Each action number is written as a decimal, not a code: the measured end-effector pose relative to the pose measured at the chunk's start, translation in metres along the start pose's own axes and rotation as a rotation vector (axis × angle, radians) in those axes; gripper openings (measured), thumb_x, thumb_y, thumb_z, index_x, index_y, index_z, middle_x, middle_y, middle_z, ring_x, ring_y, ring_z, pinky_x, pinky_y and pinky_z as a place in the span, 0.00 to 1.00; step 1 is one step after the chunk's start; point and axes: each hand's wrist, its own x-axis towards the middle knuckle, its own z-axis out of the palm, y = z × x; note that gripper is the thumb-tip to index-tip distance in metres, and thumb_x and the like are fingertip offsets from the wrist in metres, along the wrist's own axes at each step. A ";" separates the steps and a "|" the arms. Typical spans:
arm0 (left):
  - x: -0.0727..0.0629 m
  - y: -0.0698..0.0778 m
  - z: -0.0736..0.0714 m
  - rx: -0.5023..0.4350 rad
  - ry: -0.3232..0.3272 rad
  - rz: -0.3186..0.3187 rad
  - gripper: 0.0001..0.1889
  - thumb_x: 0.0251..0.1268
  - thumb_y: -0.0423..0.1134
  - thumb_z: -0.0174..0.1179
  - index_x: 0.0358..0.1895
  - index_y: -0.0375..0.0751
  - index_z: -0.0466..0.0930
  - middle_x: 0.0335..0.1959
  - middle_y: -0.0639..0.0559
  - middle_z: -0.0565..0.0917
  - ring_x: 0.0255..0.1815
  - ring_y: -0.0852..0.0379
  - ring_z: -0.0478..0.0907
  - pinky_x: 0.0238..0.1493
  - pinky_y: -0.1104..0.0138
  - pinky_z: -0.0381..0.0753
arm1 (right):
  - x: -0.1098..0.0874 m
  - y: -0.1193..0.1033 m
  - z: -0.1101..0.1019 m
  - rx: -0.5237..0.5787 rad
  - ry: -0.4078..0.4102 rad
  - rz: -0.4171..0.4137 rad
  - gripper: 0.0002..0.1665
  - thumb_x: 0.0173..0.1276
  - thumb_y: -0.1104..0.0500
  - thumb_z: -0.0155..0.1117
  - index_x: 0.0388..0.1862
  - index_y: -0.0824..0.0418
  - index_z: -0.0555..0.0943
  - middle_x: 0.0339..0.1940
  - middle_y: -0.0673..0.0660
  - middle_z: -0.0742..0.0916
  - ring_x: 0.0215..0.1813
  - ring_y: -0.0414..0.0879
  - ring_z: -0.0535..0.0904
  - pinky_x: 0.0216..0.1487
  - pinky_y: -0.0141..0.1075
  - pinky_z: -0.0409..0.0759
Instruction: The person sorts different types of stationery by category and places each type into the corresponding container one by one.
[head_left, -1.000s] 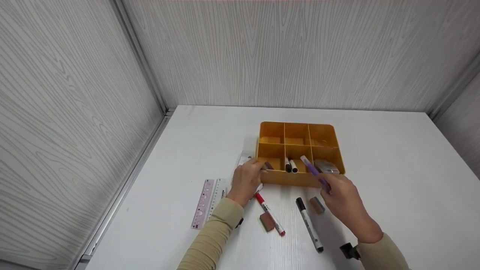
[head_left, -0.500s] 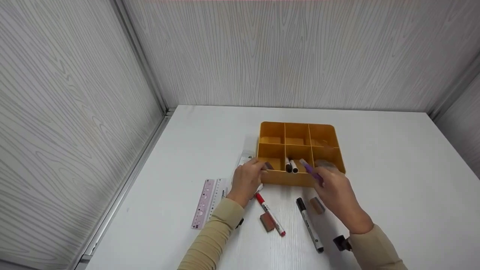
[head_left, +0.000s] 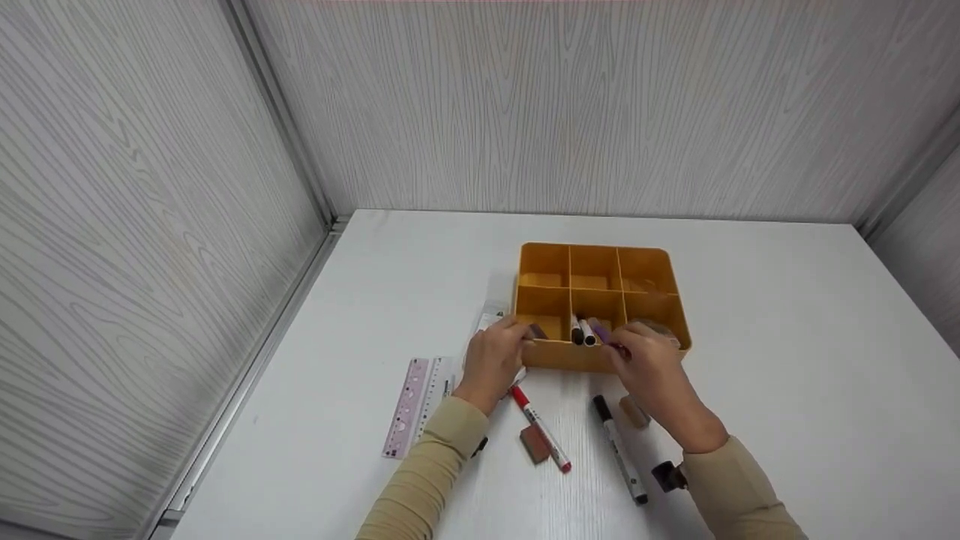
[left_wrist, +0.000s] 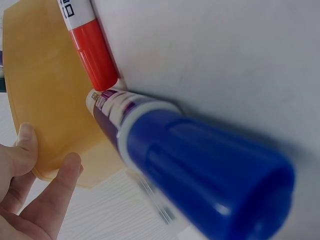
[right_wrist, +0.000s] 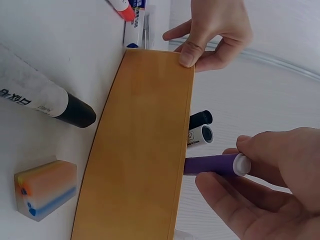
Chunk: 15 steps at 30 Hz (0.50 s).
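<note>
Between thumb and fingers of your right hand (right_wrist: 297,172), you pinch the purple pen (right_wrist: 212,165), pointing into the yellow box (right_wrist: 137,140)'s front middle compartment; it looks light, stiff and slick, best held near its pale end. Left of that grip, your left hand (right_wrist: 220,37) pinches the rim. Below, the black-capped marker (right_wrist: 45,95)'s upside-down characters defy sure reading.

red marker (left_wrist: 89,42): bold letters, cropped; black marker (right_wrist: 40,94): large chinese characters, small print illegible; blue-capped tube (left_wrist: 200,165): label blurred
</note>
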 end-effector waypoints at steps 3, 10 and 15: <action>0.000 0.000 0.000 -0.008 0.009 0.011 0.03 0.64 0.40 0.66 0.36 0.46 0.87 0.35 0.55 0.84 0.34 0.58 0.84 0.39 0.67 0.84 | 0.002 0.000 0.004 0.007 -0.024 -0.001 0.03 0.59 0.73 0.69 0.32 0.70 0.86 0.35 0.63 0.86 0.37 0.54 0.85 0.35 0.42 0.86; -0.001 -0.001 0.000 0.001 0.045 0.027 0.04 0.64 0.40 0.66 0.34 0.45 0.87 0.33 0.54 0.84 0.32 0.57 0.84 0.34 0.64 0.83 | 0.006 0.001 0.011 -0.014 -0.026 -0.026 0.04 0.58 0.74 0.67 0.33 0.72 0.86 0.37 0.65 0.87 0.38 0.56 0.86 0.36 0.43 0.86; -0.001 -0.001 0.000 0.002 0.043 0.022 0.04 0.64 0.40 0.66 0.35 0.45 0.87 0.33 0.54 0.83 0.32 0.57 0.83 0.34 0.65 0.83 | 0.009 0.001 0.013 0.010 -0.079 0.037 0.09 0.62 0.75 0.60 0.38 0.70 0.85 0.38 0.64 0.87 0.38 0.55 0.85 0.36 0.44 0.85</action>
